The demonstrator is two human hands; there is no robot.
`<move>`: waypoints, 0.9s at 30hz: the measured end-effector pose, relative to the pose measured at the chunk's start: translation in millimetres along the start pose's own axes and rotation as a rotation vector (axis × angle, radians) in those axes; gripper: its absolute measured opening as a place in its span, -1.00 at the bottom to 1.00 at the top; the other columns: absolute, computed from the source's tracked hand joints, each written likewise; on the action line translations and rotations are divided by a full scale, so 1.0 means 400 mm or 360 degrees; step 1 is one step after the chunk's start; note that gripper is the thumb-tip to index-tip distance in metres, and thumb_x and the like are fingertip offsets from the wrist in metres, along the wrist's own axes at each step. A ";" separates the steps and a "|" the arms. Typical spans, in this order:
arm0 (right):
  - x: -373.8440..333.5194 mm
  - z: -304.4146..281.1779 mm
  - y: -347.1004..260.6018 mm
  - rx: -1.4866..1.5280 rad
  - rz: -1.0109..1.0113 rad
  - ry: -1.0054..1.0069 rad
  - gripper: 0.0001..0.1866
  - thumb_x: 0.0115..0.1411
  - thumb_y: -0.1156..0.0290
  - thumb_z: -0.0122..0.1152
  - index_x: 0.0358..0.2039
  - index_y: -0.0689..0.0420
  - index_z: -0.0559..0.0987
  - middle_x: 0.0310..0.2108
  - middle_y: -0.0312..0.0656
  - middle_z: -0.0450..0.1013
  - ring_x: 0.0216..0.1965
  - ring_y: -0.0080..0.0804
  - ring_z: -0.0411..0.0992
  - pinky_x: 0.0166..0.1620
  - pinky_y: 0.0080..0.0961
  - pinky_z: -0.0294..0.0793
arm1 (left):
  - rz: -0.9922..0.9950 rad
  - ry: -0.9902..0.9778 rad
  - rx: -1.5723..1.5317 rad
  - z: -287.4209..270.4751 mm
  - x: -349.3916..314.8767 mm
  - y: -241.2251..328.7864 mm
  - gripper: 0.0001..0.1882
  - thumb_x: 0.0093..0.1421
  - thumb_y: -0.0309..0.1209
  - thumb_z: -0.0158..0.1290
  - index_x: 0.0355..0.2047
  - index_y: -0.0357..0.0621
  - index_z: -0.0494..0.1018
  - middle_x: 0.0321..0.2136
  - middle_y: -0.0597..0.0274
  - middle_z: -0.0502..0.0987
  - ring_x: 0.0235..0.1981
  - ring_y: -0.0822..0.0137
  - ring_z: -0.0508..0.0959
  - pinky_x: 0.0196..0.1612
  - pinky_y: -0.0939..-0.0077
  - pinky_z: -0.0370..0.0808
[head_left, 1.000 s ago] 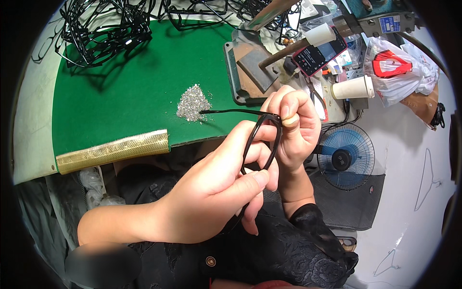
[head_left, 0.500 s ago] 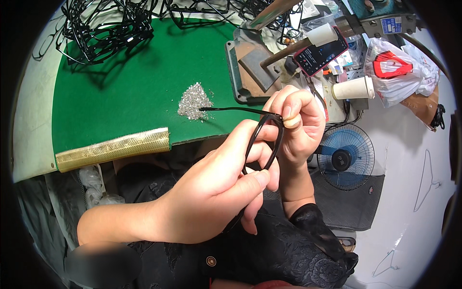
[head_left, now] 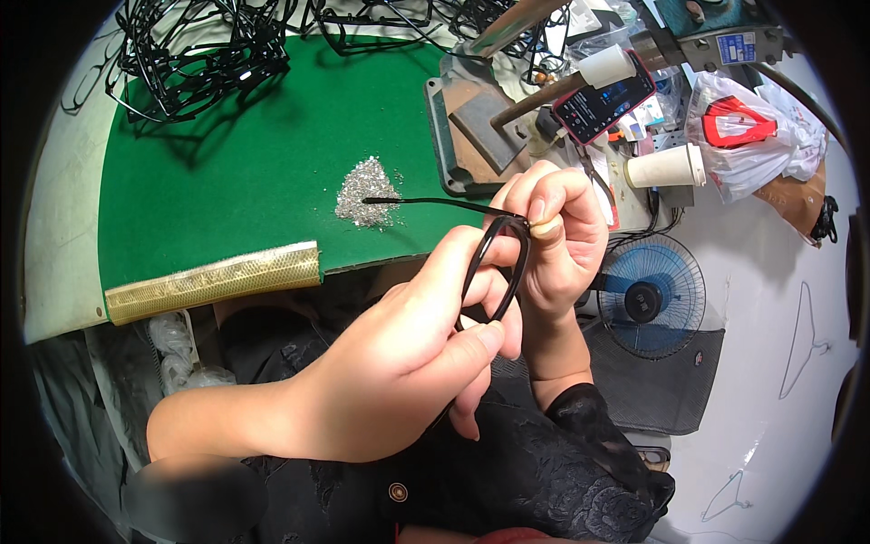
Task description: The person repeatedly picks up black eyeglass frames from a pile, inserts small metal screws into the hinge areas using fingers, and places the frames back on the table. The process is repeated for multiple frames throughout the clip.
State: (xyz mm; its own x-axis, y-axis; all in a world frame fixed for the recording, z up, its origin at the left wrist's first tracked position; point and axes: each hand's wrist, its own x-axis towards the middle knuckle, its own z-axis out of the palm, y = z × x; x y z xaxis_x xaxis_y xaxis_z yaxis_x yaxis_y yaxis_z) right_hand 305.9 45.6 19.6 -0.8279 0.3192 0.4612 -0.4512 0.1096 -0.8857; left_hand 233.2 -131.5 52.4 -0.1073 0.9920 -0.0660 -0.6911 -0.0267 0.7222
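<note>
A black eyeglass frame (head_left: 523,263) is held up between my two hands, just off the near edge of the green mat. My left hand (head_left: 408,344) is closed around its rim, thumb and fingers gripping it from below. At the hinge end, my right hand (head_left: 562,227) pinches with thumb and forefinger; whether a small part sits in that pinch is hidden. One temple arm (head_left: 426,201) stretches left from the hinge, its tip over a heap of tiny silvery metal pieces (head_left: 362,186), probably small screws. I cannot tell whether the tip touches the heap.
Tangled black eyeglass frames (head_left: 199,54) pile up at the back left of the green mat (head_left: 227,172). A gold textured strip (head_left: 213,279) lines its front edge. At right stand a metal press base (head_left: 471,127), a phone (head_left: 604,98), a white cup (head_left: 666,167) and a fan (head_left: 645,297).
The temple arm's tip has shifted slightly left, farther over the silvery heap. Both hands have moved slightly left with the frame, keeping the same grip.
</note>
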 end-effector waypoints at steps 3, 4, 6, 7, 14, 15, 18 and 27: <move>0.004 -0.014 -0.001 -0.0078 -0.0074 -0.0061 -0.70 0.25 0.24 0.16 -0.40 0.22 0.39 -0.47 -0.22 0.34 -0.44 -0.54 0.32 -0.33 -0.65 0.34 | -0.0021 -0.0026 -0.0122 -0.001 0.000 0.007 -0.49 0.28 -0.54 -0.22 0.19 -0.33 -0.09 -0.29 0.04 0.34 -0.56 0.43 0.46 -0.53 0.57 0.53; 0.006 -0.017 0.000 -0.0127 -0.0109 -0.0085 -0.70 0.25 0.23 0.15 -0.42 0.22 0.39 -0.49 -0.22 0.34 -0.45 -0.54 0.32 -0.34 -0.65 0.33 | -0.0033 -0.0030 -0.0151 0.000 -0.001 0.010 -0.49 0.27 -0.54 -0.21 0.19 -0.33 -0.08 -0.29 0.04 0.35 -0.56 0.43 0.46 -0.53 0.57 0.53; 0.011 -0.016 -0.002 -0.0128 -0.0134 -0.0075 -0.70 0.25 0.23 0.15 -0.44 0.22 0.39 -0.51 -0.22 0.34 -0.48 -0.54 0.31 -0.37 -0.65 0.32 | -0.0043 -0.0028 -0.0137 0.001 0.000 0.013 -0.49 0.27 -0.53 -0.20 0.19 -0.33 -0.07 -0.29 0.05 0.35 -0.56 0.43 0.46 -0.53 0.57 0.54; 0.013 -0.015 -0.002 -0.0128 -0.0147 -0.0070 -0.70 0.25 0.24 0.15 -0.45 0.22 0.40 -0.53 -0.22 0.34 -0.49 -0.54 0.31 -0.39 -0.65 0.31 | -0.0048 -0.0027 -0.0131 0.002 0.000 0.013 -0.49 0.27 -0.53 -0.20 0.18 -0.33 -0.07 -0.30 0.05 0.35 -0.56 0.43 0.46 -0.53 0.57 0.54; 0.034 -0.034 -0.013 -0.0344 -0.0357 -0.0156 -0.76 0.21 0.34 0.18 -0.49 0.23 0.44 -0.57 -0.21 0.39 -0.54 -0.47 0.36 -0.45 -0.62 0.34 | -0.0070 -0.0033 -0.0129 0.006 0.000 0.018 -0.50 0.27 -0.52 -0.19 0.18 -0.33 -0.06 -0.30 0.06 0.36 -0.56 0.43 0.47 -0.52 0.59 0.53; 0.038 -0.037 -0.015 -0.0390 -0.0391 -0.0183 -0.77 0.19 0.36 0.19 -0.51 0.23 0.45 -0.57 -0.21 0.40 -0.54 -0.46 0.37 -0.46 -0.61 0.35 | -0.0074 -0.0031 -0.0126 0.005 -0.001 0.018 -0.50 0.27 -0.52 -0.19 0.18 -0.33 -0.05 -0.30 0.06 0.36 -0.56 0.43 0.47 -0.52 0.59 0.53; 0.052 -0.042 -0.031 -0.0509 -0.0421 -0.0291 -0.79 0.15 0.39 0.22 -0.54 0.22 0.46 -0.58 -0.21 0.43 -0.55 -0.43 0.40 -0.47 -0.58 0.37 | -0.0083 -0.0033 -0.0152 0.003 0.000 0.015 -0.50 0.27 -0.52 -0.19 0.18 -0.33 -0.05 -0.30 0.06 0.36 -0.56 0.43 0.47 -0.53 0.59 0.53; 0.035 -0.026 -0.006 -0.0116 -0.0263 -0.0168 -0.73 0.23 0.29 0.17 -0.46 0.22 0.41 -0.53 -0.22 0.35 -0.51 -0.49 0.33 -0.41 -0.61 0.32 | -0.0062 0.0011 -0.0222 0.007 -0.002 0.021 -0.50 0.26 -0.52 -0.19 0.18 -0.34 -0.04 -0.30 0.05 0.37 -0.59 0.43 0.47 -0.54 0.62 0.50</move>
State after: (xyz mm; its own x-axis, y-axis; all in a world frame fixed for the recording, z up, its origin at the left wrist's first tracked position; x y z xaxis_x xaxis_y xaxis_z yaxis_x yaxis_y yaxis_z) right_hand 298.8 59.7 27.5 -0.7764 0.1914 0.6004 -0.5617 0.2216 -0.7971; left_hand 229.3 -132.0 60.4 -0.0831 0.9918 -0.0973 -0.7874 -0.0055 0.6164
